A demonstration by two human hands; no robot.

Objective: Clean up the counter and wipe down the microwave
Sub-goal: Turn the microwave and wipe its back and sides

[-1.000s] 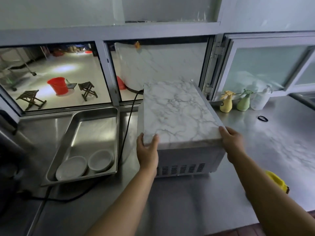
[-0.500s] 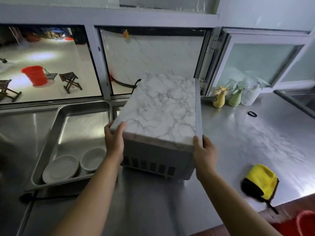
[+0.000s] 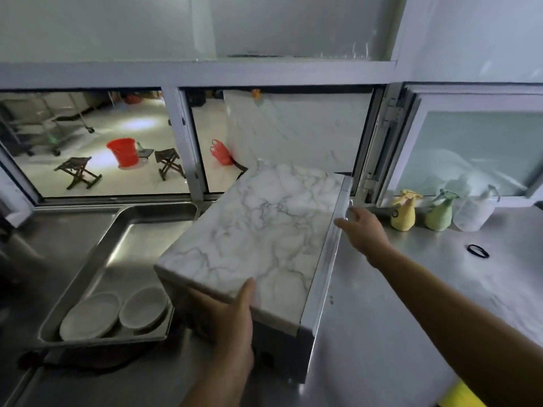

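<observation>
1. Since half a second ago, microwave (image 3: 252,245) is swung further, its rear corner turned toward lower centre.
2. Left hand (image 3: 232,321) is clamped on that near edge; right hand (image 3: 360,227), fingers loosely spread, is pressed against the far side.
3. Steel tray (image 3: 97,265) with plates (image 3: 114,314), just beside at left, could be struck, or the cord (image 3: 73,361) snagged.

The microwave (image 3: 258,239) wears a smooth marble-patterned top; left of it, a glossy metal tray (image 3: 97,277) on the brushed steel tabletop (image 3: 411,289).
</observation>
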